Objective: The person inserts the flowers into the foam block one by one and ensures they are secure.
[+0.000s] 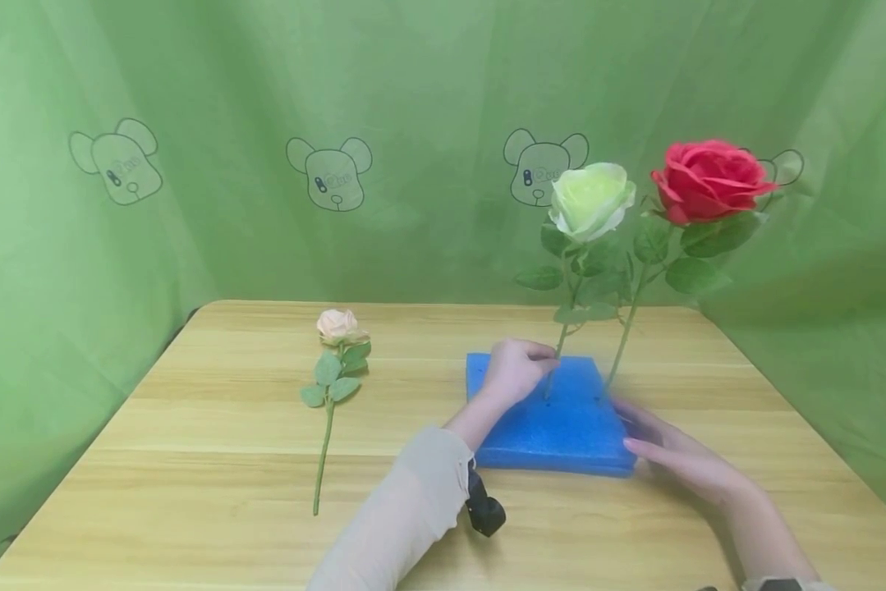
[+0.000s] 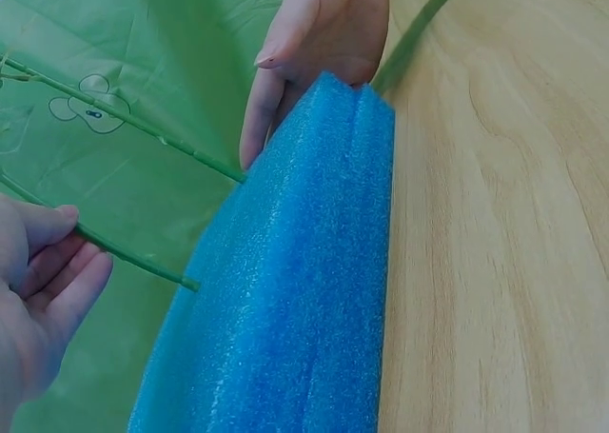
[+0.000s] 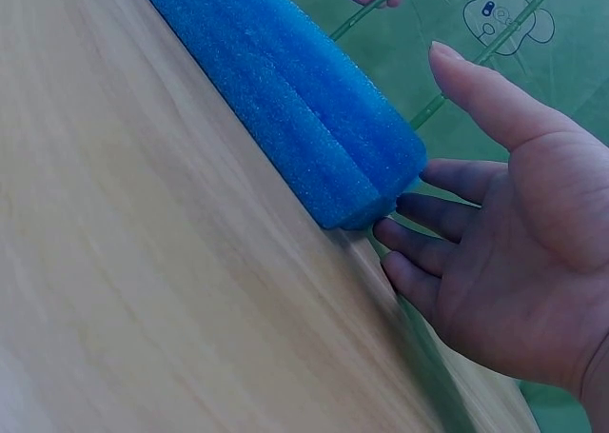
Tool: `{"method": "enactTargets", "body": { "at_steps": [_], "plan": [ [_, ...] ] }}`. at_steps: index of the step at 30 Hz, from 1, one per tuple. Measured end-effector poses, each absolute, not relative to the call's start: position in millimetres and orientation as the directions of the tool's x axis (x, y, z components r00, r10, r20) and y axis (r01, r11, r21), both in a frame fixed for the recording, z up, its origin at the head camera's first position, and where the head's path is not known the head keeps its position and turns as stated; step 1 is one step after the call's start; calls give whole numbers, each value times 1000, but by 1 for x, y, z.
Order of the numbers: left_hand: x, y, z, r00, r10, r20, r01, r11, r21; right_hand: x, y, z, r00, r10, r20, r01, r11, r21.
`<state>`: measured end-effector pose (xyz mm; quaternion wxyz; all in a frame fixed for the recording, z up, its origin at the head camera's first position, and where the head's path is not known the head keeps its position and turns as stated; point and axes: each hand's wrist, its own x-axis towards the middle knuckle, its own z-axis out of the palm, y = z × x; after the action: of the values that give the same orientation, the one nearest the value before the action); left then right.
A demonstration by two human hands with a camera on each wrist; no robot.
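Observation:
Between thumb and fingers, my left hand (image 1: 518, 371) pinches the lower stem of a pale green-white artificial rose (image 1: 592, 201). That stem's bottom end (image 2: 193, 285) is right at the top face of a blue foam block (image 1: 539, 435). A red artificial rose (image 1: 712, 182) stands upright, its stem in the block near the right edge. At the block's right side is my right hand (image 1: 679, 455), its fingers extended and fingertips right at the foam's corner in the right wrist view, thumb raised apart.
A pale pink rose (image 1: 342, 326) lies on the wooden table (image 1: 213, 443) to the left, its stem pointing toward the near edge. Behind the table hangs a green curtain (image 1: 428, 254) with bear-head drawings. A black strap (image 1: 484, 509) is at my left wrist.

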<state>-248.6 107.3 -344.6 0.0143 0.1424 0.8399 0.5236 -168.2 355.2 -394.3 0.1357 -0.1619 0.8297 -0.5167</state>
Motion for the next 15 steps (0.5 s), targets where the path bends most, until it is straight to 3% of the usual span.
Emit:
{"method": "enactTargets", "body": {
  "at_steps": [15],
  "plan": [
    [-248, 104, -346, -950, 278, 144, 255, 418, 872, -169, 356, -395, -910, -410, -58, -130, 416, -900]
  ]
}}
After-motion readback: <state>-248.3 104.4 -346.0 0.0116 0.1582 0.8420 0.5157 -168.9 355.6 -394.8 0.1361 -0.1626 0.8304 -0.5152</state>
